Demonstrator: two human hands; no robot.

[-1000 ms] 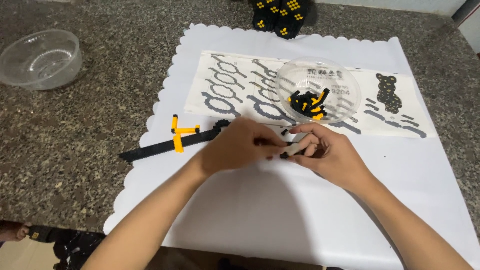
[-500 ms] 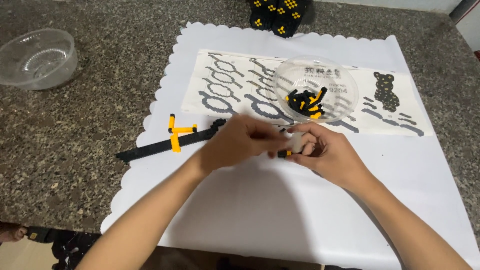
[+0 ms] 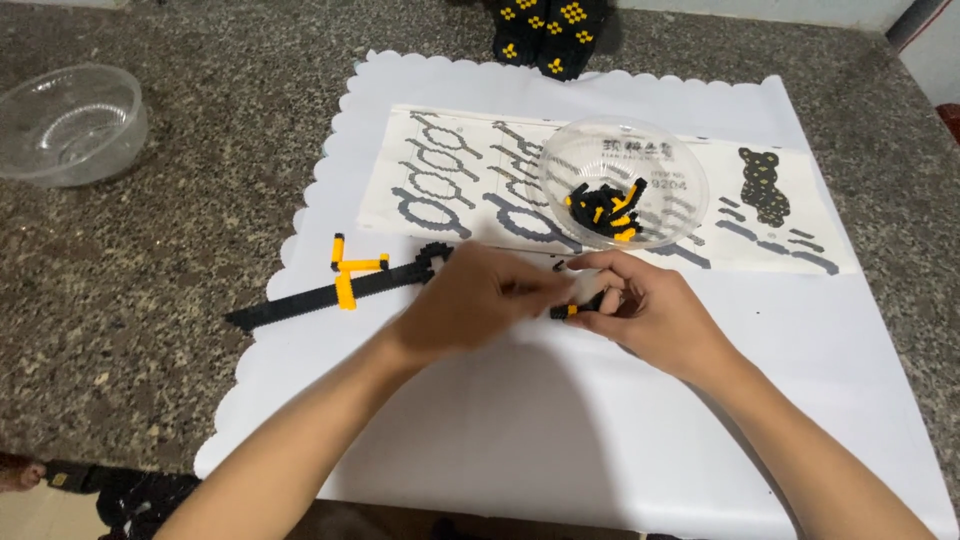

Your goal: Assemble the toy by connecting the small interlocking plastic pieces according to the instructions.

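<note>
two hands (image 3: 560, 305) pinch one brick strip (image 3: 578, 307).

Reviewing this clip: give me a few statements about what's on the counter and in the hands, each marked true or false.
1. The right hand holds a small black and yellow brick piece. True.
2. The clear bowl at far left is full of bricks. False: it looks empty; the bricks lie in the clear bowl on the instruction sheet.
3. The long black and yellow assembly lies left of the left hand. True.
4. The hands work directly on bare stone. False: they are over a white scalloped sheet.
</note>
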